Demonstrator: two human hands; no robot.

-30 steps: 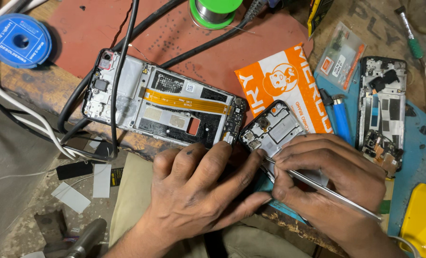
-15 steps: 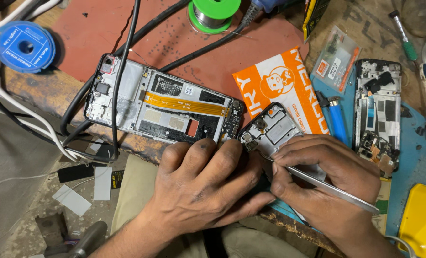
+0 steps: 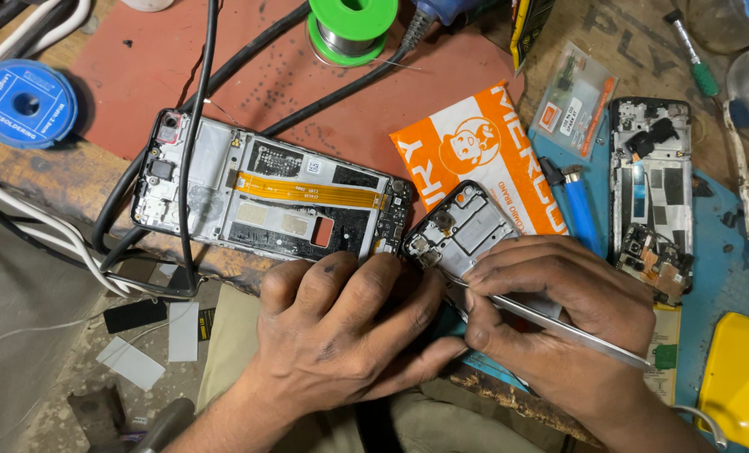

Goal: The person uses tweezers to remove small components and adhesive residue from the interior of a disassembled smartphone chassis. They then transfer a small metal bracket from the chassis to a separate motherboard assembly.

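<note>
metal tweezers lie pinched in the right hand, tips aimed at the small grey phone frame that the left hand pins at the near edge of a crowded repair bench; the left hand's fingers are pressed flat and curled over the frame's lower end, gripping it rather than resting loose. the frame sits tilted, one corner on an orange-and-white packet, touching the bottom corner of a larger opened phone.

judged from the bench, the work is well inside the teardown stage: the larger phone lies with its back off and an orange ribbon cable bared, a third gutted handset lies on the blue mat to the right with a loose part at its foot, and nothing looks closed up again. what the tweezer tips touch is hidden under the fingers.

room is tight. black cables cross the larger phone, a blue lighter-like tool lies just beside the right hand, a yellow object blocks the far right, and the bench edge runs right under both wrists. a solder spool and blue wick reel stand well apart.
</note>
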